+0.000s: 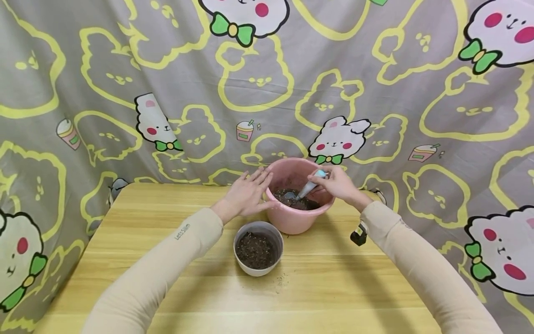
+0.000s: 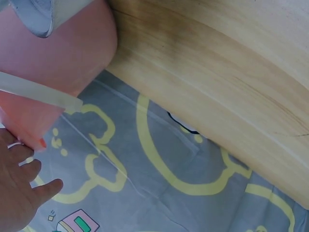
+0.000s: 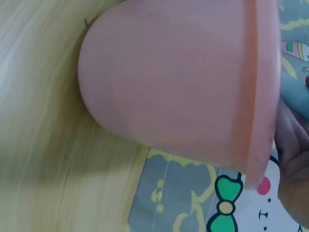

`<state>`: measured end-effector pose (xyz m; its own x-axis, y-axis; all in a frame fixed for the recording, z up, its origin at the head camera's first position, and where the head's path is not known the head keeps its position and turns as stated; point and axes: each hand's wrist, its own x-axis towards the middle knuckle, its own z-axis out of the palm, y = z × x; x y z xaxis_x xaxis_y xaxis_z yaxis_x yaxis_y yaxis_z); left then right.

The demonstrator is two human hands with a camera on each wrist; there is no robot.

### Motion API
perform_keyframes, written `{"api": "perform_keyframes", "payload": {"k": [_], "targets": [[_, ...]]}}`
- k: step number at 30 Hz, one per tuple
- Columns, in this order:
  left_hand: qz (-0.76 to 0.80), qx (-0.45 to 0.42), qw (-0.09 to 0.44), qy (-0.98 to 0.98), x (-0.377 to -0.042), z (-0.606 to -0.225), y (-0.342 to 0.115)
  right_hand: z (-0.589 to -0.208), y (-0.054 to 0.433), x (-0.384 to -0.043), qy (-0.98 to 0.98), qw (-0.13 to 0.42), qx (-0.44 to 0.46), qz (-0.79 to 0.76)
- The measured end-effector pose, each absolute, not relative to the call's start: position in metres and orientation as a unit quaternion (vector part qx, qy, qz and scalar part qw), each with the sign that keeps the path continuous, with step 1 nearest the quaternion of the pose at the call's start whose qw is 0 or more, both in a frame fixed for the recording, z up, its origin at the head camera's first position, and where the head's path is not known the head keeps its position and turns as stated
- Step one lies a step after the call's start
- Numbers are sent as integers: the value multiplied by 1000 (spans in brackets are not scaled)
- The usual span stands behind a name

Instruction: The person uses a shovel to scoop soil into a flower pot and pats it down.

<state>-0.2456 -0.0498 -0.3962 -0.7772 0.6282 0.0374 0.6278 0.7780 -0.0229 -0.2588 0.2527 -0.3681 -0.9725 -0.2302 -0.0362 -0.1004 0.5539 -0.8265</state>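
A pink plastic bucket [image 1: 292, 221] stands at the back of the table with dark soil [image 1: 310, 204] inside. My left hand [image 1: 248, 192] rests on its left rim, fingers extended; the left wrist view shows that hand [image 2: 21, 186] at the rim too. At the right side, my right hand [image 1: 340, 183] grips the grey-blue handle of a small trowel [image 1: 308, 189], tilted down so its blade meets the soil. In the right wrist view the bucket wall [image 3: 178, 82] fills most of the picture, with part of the handle [image 3: 295, 96] beyond the rim.
Just in front of the bucket is a whitish round pot [image 1: 257, 272] holding dark soil. Soil crumbs [image 1: 282, 279] lie on the wooden table [image 1: 200, 287] beside it. A grey patterned curtain [image 1: 267, 125] hangs directly behind the table's back edge.
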Motion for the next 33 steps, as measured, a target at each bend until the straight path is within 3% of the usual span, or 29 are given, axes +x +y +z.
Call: {"api": "perform_keyframes", "payload": {"k": [8, 33], "targets": [[3, -333, 16, -943, -246, -396, -49, -374, 260, -262, 833, 109, -55, -539], [4, -332, 16, -943, -246, -396, -49, -377, 267, -271, 791, 118, -10, -601]]}}
